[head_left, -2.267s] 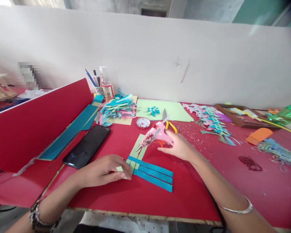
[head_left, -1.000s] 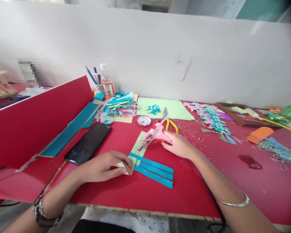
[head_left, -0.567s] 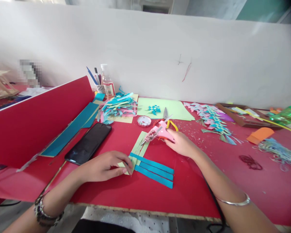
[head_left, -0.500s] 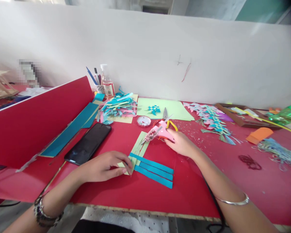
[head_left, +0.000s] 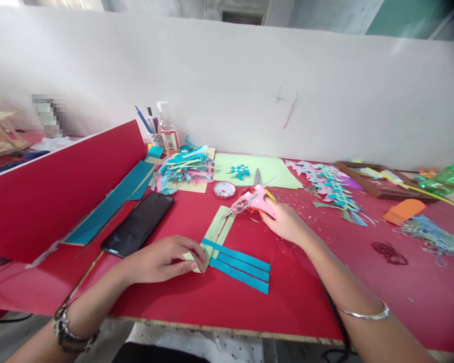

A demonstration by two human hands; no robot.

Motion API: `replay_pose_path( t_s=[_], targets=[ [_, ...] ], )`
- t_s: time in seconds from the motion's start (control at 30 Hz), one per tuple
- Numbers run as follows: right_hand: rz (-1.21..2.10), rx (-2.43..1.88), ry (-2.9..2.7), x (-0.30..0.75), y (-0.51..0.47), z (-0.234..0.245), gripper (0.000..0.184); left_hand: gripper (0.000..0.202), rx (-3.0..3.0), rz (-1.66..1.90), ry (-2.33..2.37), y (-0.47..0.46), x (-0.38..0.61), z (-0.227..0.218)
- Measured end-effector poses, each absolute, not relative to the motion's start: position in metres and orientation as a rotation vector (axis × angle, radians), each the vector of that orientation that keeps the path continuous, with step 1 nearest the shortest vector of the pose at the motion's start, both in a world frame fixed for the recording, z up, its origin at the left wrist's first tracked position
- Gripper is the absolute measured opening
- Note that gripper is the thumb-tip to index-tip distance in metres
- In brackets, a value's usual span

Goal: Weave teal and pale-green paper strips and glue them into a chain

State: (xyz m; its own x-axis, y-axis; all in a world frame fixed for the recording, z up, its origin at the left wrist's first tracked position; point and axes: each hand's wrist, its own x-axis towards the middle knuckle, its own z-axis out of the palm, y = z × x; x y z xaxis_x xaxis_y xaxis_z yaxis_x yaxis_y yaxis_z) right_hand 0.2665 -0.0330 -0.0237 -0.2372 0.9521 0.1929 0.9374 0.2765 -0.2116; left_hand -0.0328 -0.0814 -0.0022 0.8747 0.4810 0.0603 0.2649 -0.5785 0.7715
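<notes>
My right hand (head_left: 283, 219) is closed around the handle of a pink glue gun (head_left: 254, 200). Its nozzle points down and left at the upper part of the pale green paper strips (head_left: 222, 222); whether it touches them I cannot tell. At the lower end of those strips, my left hand (head_left: 174, 259) pinches the paper between thumb and fingers, holding it down on the red tabletop. Blue paper strips (head_left: 245, 269) cross the green ones and fan out to the right. Behind the glue gun lie scissors (head_left: 257, 176) and a yellow-handled tool (head_left: 269, 193), partly hidden.
A black phone (head_left: 138, 224) lies left of the strips. Farther back are a heap of cut strips (head_left: 185, 164), a small round dish (head_left: 224, 189), a bottle (head_left: 169, 131) and green sheets (head_left: 276, 171). Woven paper pieces (head_left: 329, 186) and tangled thread (head_left: 437, 237) lie at right.
My right hand and the glue gun have shifted slightly right, and the nozzle is a little farther up the green strips. My left hand and the paper have stayed in place.
</notes>
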Motion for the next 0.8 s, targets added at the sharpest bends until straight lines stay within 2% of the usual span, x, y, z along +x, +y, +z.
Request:
replay_pose_path(
  t_s=[0.27, 0.53, 0.8],
  targets=[
    [-0.012, -1.746, -2.272, 0.264, -0.036, -0.016, 0.040, 0.026, 2.191, 0.340, 0.525, -0.081, -0.033, -0.002],
    [-0.325, -1.824, -2.266, 0.260, -0.042, -0.013, 0.032, 0.025, 2.207, 0.337, 0.546, -0.081, -0.034, -0.002],
    [-0.393, -1.904, -2.273, 0.253, -0.045, -0.008, 0.029, 0.026, 2.194, 0.338, 0.536, -0.081, -0.033, -0.001]
  ],
)
